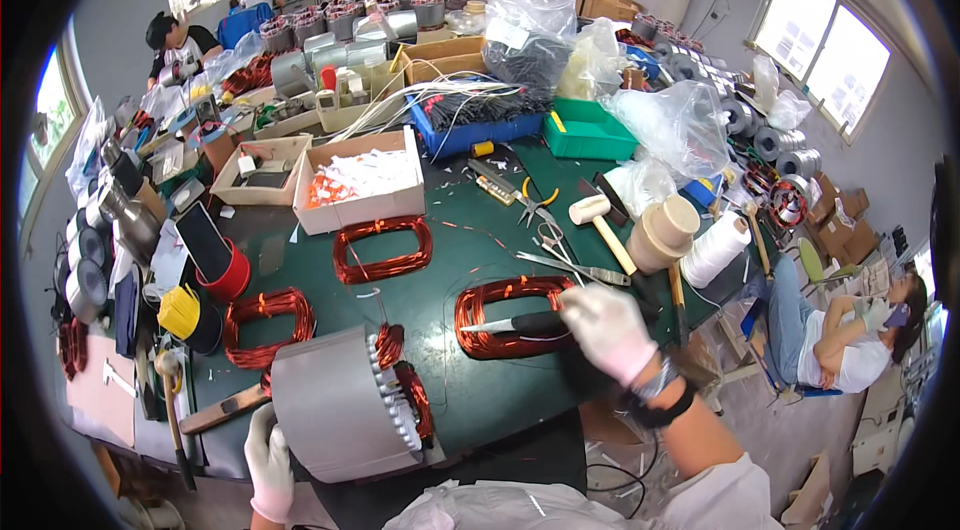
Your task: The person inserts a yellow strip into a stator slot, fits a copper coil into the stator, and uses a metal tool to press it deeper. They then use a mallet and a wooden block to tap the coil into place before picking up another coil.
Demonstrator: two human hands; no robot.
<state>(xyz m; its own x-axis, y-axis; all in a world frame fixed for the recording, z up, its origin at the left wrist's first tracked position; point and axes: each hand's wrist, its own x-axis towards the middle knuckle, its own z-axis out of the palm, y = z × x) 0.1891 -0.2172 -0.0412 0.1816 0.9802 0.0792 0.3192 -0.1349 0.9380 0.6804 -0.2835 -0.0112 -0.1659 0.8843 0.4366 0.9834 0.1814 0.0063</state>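
Observation:
A grey cylindrical motor stator point(335, 400) lies on its side at the table's near edge, copper windings point(412, 400) showing at its right end. My left hand point(268, 460), in a white glove, grips the stator's left end; some fingers are hidden. My right hand point(608, 330), also gloved, is closed at the black handle of a silver-tipped pointed tool point(520, 324). That tool lies across a copper wire coil point(478, 302). Two more coils rest on the table, one farther back point(382, 280) and one left of the stator point(235, 350). Scissors point(590, 273) lie just beyond my right hand.
A wooden mallet point(602, 230), pliers point(537, 200), a white thread cone point(715, 248) and beige cylinders point(662, 235) stand or lie to the right. Behind are a box of white scraps point(362, 192) and a green bin point(590, 135). A person point(840, 340) sits at right; others are farther back.

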